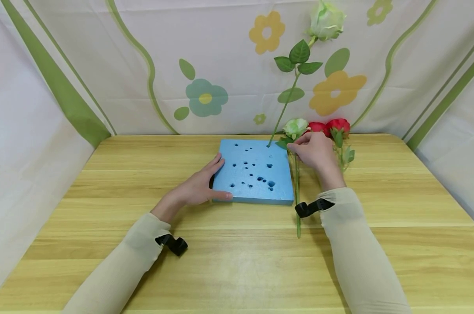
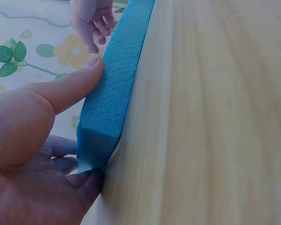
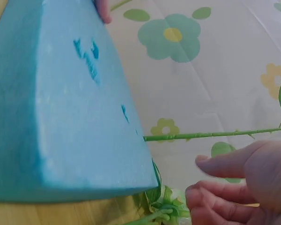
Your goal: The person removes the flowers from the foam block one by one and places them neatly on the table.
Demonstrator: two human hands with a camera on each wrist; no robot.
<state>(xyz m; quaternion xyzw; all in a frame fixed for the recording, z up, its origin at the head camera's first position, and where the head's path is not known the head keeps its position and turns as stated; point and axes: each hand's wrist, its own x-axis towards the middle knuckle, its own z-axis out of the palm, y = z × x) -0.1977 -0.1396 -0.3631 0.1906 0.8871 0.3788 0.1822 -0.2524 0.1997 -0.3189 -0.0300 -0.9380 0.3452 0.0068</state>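
Observation:
A blue foam block [image 1: 256, 172] with several holes in its top lies on the table. My left hand [image 1: 197, 185] holds its near left corner, thumb along the front side and fingers at the left side. A pale green-white artificial rose [image 1: 326, 22] stands in a hole near the block's far right corner, its stem leaning right. Beside that corner is my right hand [image 1: 315, 150], with thumb and fingertips apart and nothing between them in the right wrist view. Just beyond its fingertips lies a second pale rose [image 1: 296, 127], its stem running along the block's right side.
Two red roses, one [image 1: 338, 126] at the right and one [image 1: 317, 127] partly behind my right hand, lie at the table's back edge. A flower-print cloth [image 1: 142, 100] hangs behind the wooden table [image 1: 241, 257]. Each wrist wears a black camera mount.

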